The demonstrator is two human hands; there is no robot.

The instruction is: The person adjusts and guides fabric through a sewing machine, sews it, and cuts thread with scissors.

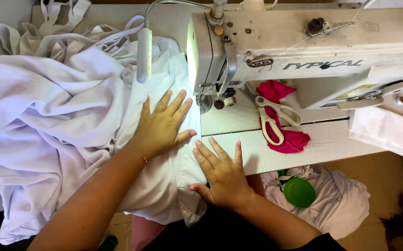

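A large white fabric (48,121) lies heaped across the sewing table and runs toward the needle area (220,100) of a cream industrial sewing machine (313,51). My left hand (162,125) lies flat on the fabric, fingers spread, just left of the presser foot. My right hand (222,172) presses flat on the fabric's folded edge, partly on the table (266,155), nearer to me. Neither hand grips anything.
White-handled scissors (271,118) rest on a pink cloth scrap (289,137) under the machine arm. A flexible lamp (144,53) hangs over the fabric. White strips (62,32) lie at the back left. A green lid (299,192) sits on white cloth below the table; folded white pieces (387,130) lie at right.
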